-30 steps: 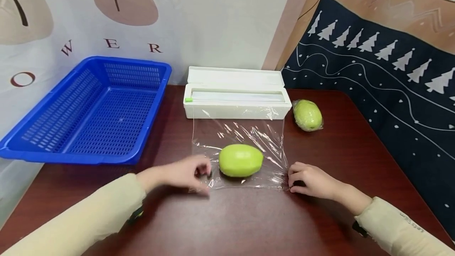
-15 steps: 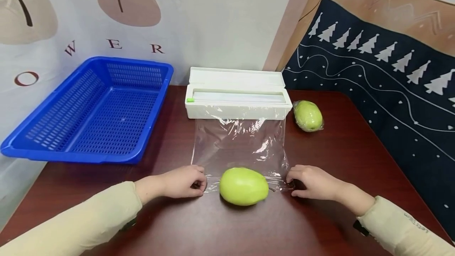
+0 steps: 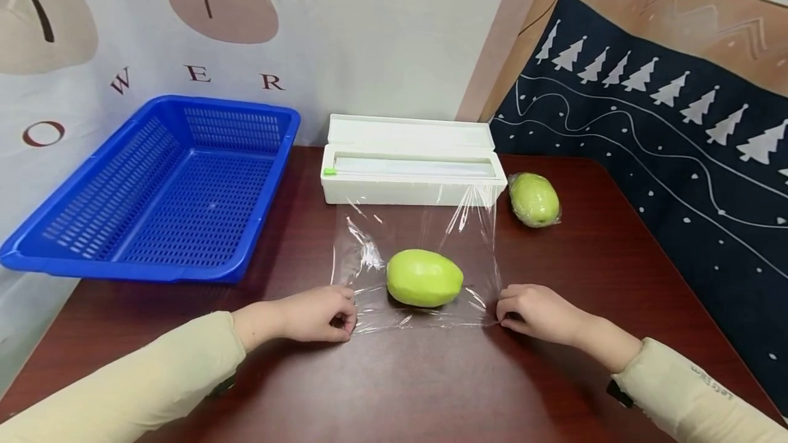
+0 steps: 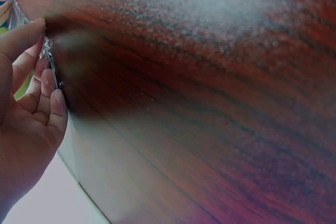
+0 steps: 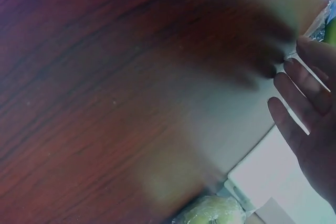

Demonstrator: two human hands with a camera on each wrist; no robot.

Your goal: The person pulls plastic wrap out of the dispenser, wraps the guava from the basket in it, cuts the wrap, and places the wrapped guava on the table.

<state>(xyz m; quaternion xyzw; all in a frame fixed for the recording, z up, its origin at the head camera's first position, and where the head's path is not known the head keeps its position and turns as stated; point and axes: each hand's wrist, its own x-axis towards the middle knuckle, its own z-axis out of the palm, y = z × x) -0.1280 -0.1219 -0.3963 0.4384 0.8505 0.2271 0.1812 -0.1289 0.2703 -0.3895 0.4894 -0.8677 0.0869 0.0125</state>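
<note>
A green pear (image 3: 425, 278) lies on its side on a sheet of clear cling film (image 3: 369, 253). The film runs toward me from a white cling film dispenser (image 3: 412, 191), whose lid is up. At the film's near left corner my left hand (image 3: 317, 313) pinches the edge; the left wrist view shows bunched film (image 4: 46, 47) at the thumb and forefinger. My right hand (image 3: 538, 312) pinches the near right corner, its other fingers (image 5: 286, 121) fairly straight in the right wrist view. Between the hands the near edge is drawn out, with the pear just behind it.
Beside the dispenser's right end sits a second green pear (image 3: 534, 200), wrapped in film. A blue plastic basket (image 3: 255, 224) stands at the left. All rest on a brown wooden table (image 3: 431, 388) against a printed cloth backdrop (image 3: 394, 33).
My left hand has gone from loose fingers to pinching the film's corner. The pear came toward me over the near edge, then moved back onto the film. My right hand has barely moved.
</note>
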